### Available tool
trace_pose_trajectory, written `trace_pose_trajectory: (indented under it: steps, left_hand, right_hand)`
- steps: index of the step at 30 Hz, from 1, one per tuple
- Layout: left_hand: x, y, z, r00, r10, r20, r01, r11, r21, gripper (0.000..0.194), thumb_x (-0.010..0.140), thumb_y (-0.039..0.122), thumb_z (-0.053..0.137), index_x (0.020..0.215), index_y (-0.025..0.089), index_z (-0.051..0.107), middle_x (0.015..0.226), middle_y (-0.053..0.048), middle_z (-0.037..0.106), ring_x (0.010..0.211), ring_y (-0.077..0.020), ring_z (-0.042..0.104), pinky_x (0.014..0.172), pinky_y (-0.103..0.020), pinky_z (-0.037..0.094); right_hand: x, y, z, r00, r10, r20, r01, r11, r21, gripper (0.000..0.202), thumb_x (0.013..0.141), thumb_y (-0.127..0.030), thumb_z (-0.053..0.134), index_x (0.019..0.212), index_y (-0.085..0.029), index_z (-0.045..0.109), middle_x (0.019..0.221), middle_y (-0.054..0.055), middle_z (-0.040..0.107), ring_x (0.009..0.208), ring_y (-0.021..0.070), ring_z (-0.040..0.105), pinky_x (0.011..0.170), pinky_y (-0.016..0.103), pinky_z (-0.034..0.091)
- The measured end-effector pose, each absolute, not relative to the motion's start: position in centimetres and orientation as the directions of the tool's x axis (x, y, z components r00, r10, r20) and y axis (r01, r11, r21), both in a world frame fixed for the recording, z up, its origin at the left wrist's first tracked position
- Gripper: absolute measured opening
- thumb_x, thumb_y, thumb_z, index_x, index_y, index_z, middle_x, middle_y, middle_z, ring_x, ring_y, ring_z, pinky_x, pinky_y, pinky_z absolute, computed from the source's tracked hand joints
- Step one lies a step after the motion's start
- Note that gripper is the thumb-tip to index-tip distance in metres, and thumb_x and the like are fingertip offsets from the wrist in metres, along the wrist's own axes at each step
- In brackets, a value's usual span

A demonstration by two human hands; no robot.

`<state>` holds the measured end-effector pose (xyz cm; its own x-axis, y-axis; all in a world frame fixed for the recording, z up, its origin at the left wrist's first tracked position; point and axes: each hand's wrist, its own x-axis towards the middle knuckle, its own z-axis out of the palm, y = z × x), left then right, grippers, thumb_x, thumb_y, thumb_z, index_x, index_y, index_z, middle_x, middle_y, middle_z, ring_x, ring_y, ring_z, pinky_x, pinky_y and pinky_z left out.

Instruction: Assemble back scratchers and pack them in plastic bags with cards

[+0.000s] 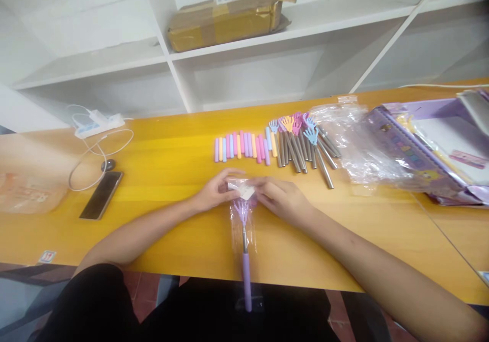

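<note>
Head view: purple back scratcher (245, 244) in clear plastic bag (233, 225) across table (171, 245) edge, long axis front-to-back, claw (242, 212) pointing away; left hand (217, 192) and right hand (284, 199) angle inward, apparently pinching bag top.

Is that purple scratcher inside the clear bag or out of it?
Inside: the clear bag shows around the purple scratcher from claw to handle, with left hand and right hand at the bag's top.
</note>
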<state>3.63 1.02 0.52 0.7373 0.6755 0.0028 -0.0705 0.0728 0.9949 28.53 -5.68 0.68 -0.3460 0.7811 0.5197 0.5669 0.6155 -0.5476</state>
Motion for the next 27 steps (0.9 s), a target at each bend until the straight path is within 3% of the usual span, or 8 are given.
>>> trace_pose_trajectory:
  steps: [3, 8, 12, 16, 18, 21, 25, 27]
  left_hand:
    - [3.7, 0.9, 0.4, 0.745, 0.666, -0.026, -0.089, 0.137, 0.987, 0.082, 0.081, 0.031, 0.091, 0.150, 0.030, 0.047, 0.121, -0.010, 0.075, 0.111, -0.0242, 0.074, 0.096, -0.037, 0.058]
    - [3.8, 0.5, 0.2, 0.756, 0.654, 0.004, -0.068, 0.073, 0.995, 0.077, 0.087, 0.030, 0.086, 0.151, 0.030, 0.044, 0.115, -0.010, 0.077, 0.113, -0.0246, 0.075, 0.100, -0.039, 0.057]
    - [4.1, 0.3, -0.5, 0.760, 0.645, 0.083, -0.106, -0.003, 0.994, 0.076, 0.091, 0.031, 0.082, 0.151, 0.033, 0.036, 0.119, -0.009, 0.075, 0.111, -0.0226, 0.075, 0.097, -0.040, 0.059]
    - [4.3, 0.5, -0.7, 0.739, 0.625, 0.251, -0.139, -0.223, 0.965, 0.043, 0.094, 0.029, 0.077, 0.132, 0.029, 0.057, 0.135, -0.010, 0.065, 0.121, -0.0228, 0.070, 0.103, -0.042, 0.059]
    - [4.3, 0.5, -0.4, 0.758, 0.601, 0.252, -0.085, -0.292, 0.953, 0.037, 0.095, 0.028, 0.075, 0.130, 0.028, 0.064, 0.140, -0.012, 0.062, 0.125, -0.0251, 0.068, 0.104, -0.042, 0.058]
    - [4.2, 0.3, 0.1, 0.768, 0.617, 0.174, -0.032, -0.234, 0.972, 0.054, 0.095, 0.028, 0.074, 0.146, 0.029, 0.056, 0.140, -0.014, 0.062, 0.121, -0.0251, 0.069, 0.101, -0.040, 0.058]
    - [4.0, 0.1, 0.2, 0.781, 0.615, 0.104, -0.011, -0.152, 0.988, 0.071, 0.095, 0.028, 0.075, 0.158, 0.030, 0.041, 0.110, -0.007, 0.070, 0.098, -0.0188, 0.071, 0.091, -0.034, 0.056]
    - [4.0, 0.1, 0.2, 0.782, 0.616, 0.093, -0.007, -0.140, 0.990, 0.072, 0.095, 0.029, 0.075, 0.159, 0.030, 0.041, 0.107, -0.006, 0.069, 0.093, -0.0168, 0.069, 0.090, -0.034, 0.055]
  right_hand:
    - [28.1, -5.7, 0.4, -0.248, 0.813, 0.528, 0.542, 0.568, -0.619, 0.018, 0.103, -0.029, 0.055, 0.087, -0.025, 0.060, 0.115, 0.008, 0.079, 0.096, 0.0188, 0.076, 0.081, 0.035, 0.063]
    - [27.4, -5.8, 1.2, -0.039, 0.845, 0.533, 0.455, 0.490, -0.744, 0.016, 0.099, -0.032, 0.062, 0.086, -0.025, 0.056, 0.104, 0.008, 0.078, 0.095, 0.0210, 0.075, 0.083, 0.038, 0.063]
    - [27.1, -5.5, 1.6, 0.099, 0.925, 0.367, 0.214, 0.340, -0.916, 0.026, 0.096, -0.044, 0.071, 0.087, -0.025, 0.055, 0.095, 0.008, 0.075, 0.088, 0.0211, 0.075, 0.079, 0.039, 0.064]
    - [27.0, -4.9, 1.3, 0.141, 0.966, 0.218, 0.013, 0.218, -0.976, 0.036, 0.089, -0.053, 0.078, 0.092, -0.024, 0.057, 0.081, 0.003, 0.072, 0.074, 0.0180, 0.071, 0.069, 0.034, 0.061]
    - [27.0, -4.8, 1.2, 0.135, 0.969, 0.206, -0.023, 0.211, -0.977, 0.037, 0.088, -0.053, 0.079, 0.094, -0.024, 0.057, 0.079, 0.002, 0.071, 0.071, 0.0171, 0.070, 0.067, 0.034, 0.060]
    - [27.0, -4.9, 1.4, 0.142, 0.967, 0.210, -0.029, 0.216, -0.976, 0.037, 0.089, -0.053, 0.079, 0.096, -0.024, 0.058, 0.074, 0.000, 0.069, 0.066, 0.0153, 0.067, 0.062, 0.032, 0.059]
    - [27.0, -4.8, 1.5, 0.161, 0.968, 0.192, -0.042, 0.201, -0.979, 0.036, 0.091, -0.053, 0.077, 0.098, -0.023, 0.060, 0.067, -0.003, 0.065, 0.057, 0.0131, 0.062, 0.052, 0.027, 0.054]
    - [27.1, -4.7, 1.4, 0.167, 0.969, 0.184, -0.064, 0.197, -0.978, 0.036, 0.091, -0.053, 0.077, 0.098, -0.022, 0.060, 0.065, -0.003, 0.064, 0.055, 0.0124, 0.061, 0.048, 0.026, 0.051]
